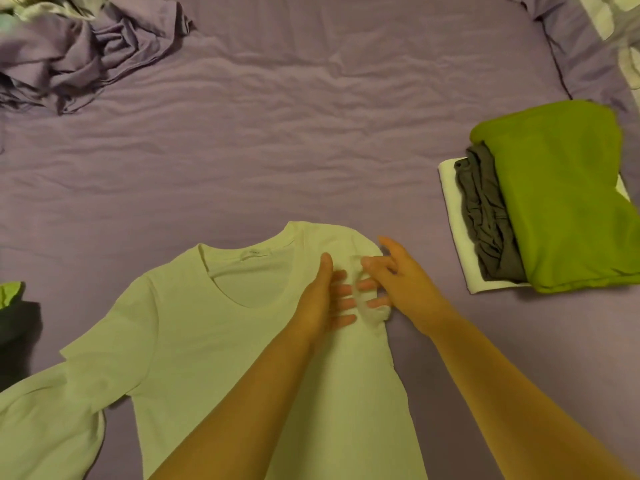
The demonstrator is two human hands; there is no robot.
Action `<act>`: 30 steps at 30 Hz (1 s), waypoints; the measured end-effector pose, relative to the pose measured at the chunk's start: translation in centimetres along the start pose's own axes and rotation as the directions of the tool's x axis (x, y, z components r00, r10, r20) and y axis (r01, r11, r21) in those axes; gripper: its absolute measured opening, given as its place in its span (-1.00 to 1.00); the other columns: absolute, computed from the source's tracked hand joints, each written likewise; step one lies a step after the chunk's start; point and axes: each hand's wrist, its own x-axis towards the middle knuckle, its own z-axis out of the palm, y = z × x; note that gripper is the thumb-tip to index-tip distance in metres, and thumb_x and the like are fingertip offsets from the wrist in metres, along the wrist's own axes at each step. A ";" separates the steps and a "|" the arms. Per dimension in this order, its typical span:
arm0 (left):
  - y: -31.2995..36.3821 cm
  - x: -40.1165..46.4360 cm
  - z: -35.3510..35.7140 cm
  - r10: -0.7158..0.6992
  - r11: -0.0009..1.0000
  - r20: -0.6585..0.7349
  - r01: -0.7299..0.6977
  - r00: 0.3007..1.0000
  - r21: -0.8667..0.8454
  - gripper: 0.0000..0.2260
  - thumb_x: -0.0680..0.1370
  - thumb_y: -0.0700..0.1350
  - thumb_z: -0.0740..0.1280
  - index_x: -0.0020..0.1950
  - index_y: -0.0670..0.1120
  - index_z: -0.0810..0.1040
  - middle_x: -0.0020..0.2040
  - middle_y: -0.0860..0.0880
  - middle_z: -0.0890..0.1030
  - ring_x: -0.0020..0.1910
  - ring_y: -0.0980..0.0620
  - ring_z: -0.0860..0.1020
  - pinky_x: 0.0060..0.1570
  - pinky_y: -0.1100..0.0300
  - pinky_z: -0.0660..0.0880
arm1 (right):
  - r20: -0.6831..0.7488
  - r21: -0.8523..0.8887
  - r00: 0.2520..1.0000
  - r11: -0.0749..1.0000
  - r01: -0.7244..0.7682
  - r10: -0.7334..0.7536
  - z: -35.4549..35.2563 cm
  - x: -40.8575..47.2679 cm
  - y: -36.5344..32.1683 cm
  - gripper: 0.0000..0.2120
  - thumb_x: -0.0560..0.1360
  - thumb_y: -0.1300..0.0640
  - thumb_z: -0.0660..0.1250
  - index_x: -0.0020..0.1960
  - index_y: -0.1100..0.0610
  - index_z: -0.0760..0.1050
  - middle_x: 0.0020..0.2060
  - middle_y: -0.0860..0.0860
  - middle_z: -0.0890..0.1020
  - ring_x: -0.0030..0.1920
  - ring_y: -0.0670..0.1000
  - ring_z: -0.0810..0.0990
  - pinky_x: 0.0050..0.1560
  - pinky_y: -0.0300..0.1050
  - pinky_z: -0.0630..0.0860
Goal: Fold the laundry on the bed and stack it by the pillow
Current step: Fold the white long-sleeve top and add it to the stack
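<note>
White shirt [194,327]: long-sleeved, lying flat and face up on the bed, neckline toward the far side, a small label showing inside the collar. One sleeve runs out to the lower left edge of the view; the other sleeve is bunched up at the right shoulder between the two hands.
Left hand [320,299]: rests on the shirt's right shoulder area, fingers [341,292] straight and slightly spread, pressing the cloth down; the tips lie against the bunched sleeve.
Right hand [398,278]: at the shirt's right edge, thumb and fingers curled round the gathered sleeve cloth, pinching it just beside the left fingertips; the index finger points away toward the far side.
Forearms: both bare, reaching in from the bottom edge, the left one crossing over the shirt's body.
Bedsheet [294,133]: purple, lightly wrinkled, covering the whole bed.
Folded stack [540,202]: to the right, well apart from the shirt; a white piece at the bottom, a grey one above it, a green one on top.
Pillow [588,46]: purple, at the top right corner, just beyond the stack.
Crumpled purple cloth [86,46]: heaped at the top left.
Dark and green clothes [14,313]: at the left edge, near the spread sleeve, only partly in view.
</note>
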 end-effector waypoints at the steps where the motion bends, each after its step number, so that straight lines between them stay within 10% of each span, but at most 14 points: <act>1: 0.2 -0.1 -0.4 -0.036 0.999 0.028 0.037 0.999 -0.030 -0.50 0.53 0.35 0.03 0.09 0.04 0.55 0.01 -0.02 0.65 -0.03 -0.02 0.63 -0.10 0.06 0.61 | 0.062 0.128 0.996 0.990 -0.065 0.057 0.4 -0.1 -0.4 -0.55 0.58 0.09 0.24 0.43 0.01 0.22 0.19 0.03 0.50 -0.04 -0.01 0.63 -0.26 -0.07 0.64; 5: 0.2 0.1 -1.1 -0.052 0.996 0.057 0.048 0.997 0.070 -0.60 0.53 0.26 0.22 0.22 0.04 0.50 0.13 -0.03 0.61 0.05 -0.05 0.61 -0.06 0.03 0.62 | -0.045 0.262 0.997 0.964 -0.048 0.062 0.7 -0.4 0.3 -0.74 0.63 0.20 0.11 0.29 0.17 0.40 0.06 0.11 0.56 -0.17 -0.01 0.66 -0.35 -0.07 0.63; 8: -0.6 0.6 -0.9 0.046 0.935 0.001 -0.043 0.999 0.352 -0.47 0.48 -0.11 0.43 0.40 -0.08 0.32 0.21 -0.02 0.49 0.01 -0.04 0.57 -0.06 0.04 0.62 | -0.241 -0.202 0.960 0.975 0.094 -0.142 1.3 -0.6 2.4 -0.74 0.61 0.27 0.13 0.24 0.19 0.48 0.15 0.15 0.57 0.07 0.06 0.58 0.08 -0.01 0.57; 11: -1.6 0.8 -1.5 0.161 0.766 0.043 -0.153 0.986 0.624 -0.32 0.46 -0.28 0.38 0.50 -0.07 0.14 0.38 -0.06 0.38 0.21 -0.11 0.48 0.11 0.02 0.55 | 0.035 -0.704 0.954 0.671 0.234 -0.297 2.8 -0.5 4.6 -0.59 0.61 0.17 0.14 0.45 0.14 0.27 0.47 0.10 0.26 0.47 0.08 0.20 0.44 -0.09 0.11; 15: -3.0 0.4 -3.9 0.377 0.559 0.021 -0.245 0.926 0.792 -0.46 0.57 -0.16 0.28 0.51 -0.03 0.17 0.41 -0.02 0.40 0.30 -0.03 0.45 0.25 0.18 0.39 | 0.203 -0.957 0.952 0.158 0.242 -0.229 3.5 -0.1 7.8 -0.41 0.60 -0.19 -0.07 0.54 -0.02 -0.11 0.52 -0.01 -0.20 0.53 0.11 -0.20 0.49 0.05 -0.15; 20: -3.9 -1.4 -7.5 0.602 0.452 -0.040 -0.300 0.797 0.840 -0.68 0.62 -0.17 0.17 0.36 -0.04 0.44 0.20 -0.02 0.54 0.16 0.03 0.49 0.12 0.31 0.35 | 0.146 -0.966 0.950 0.165 0.196 -0.275 4.6 -0.5 7.4 -0.22 0.45 -0.42 -0.25 0.49 -0.01 0.20 0.49 0.13 0.17 0.47 0.30 0.14 0.35 0.36 0.11; 25: -4.9 -2.9 -11.9 0.698 0.243 0.002 -0.240 0.716 0.940 -0.72 0.58 -0.23 0.21 0.26 -0.10 0.56 0.24 -0.10 0.52 0.26 -0.13 0.40 0.18 0.14 0.34 | 0.111 -0.987 0.967 0.092 0.135 -0.229 5.3 0.1 8.4 -0.18 0.35 -0.52 -0.34 0.50 -0.16 -0.21 0.51 0.04 -0.23 0.52 0.21 -0.18 0.42 0.33 -0.18; 30: -6.4 -3.6 -15.8 0.589 0.053 0.006 -0.047 0.808 0.997 -0.59 0.63 -0.05 0.11 0.50 0.06 0.24 0.56 -0.07 0.07 0.54 -0.17 -0.06 0.47 -0.12 -0.11 | 0.221 -0.969 0.929 0.045 0.244 -0.296 9.6 -1.6 6.2 -0.26 0.48 -0.39 -0.20 0.51 0.00 0.11 0.50 0.19 0.13 0.50 0.25 0.03 0.40 0.38 0.01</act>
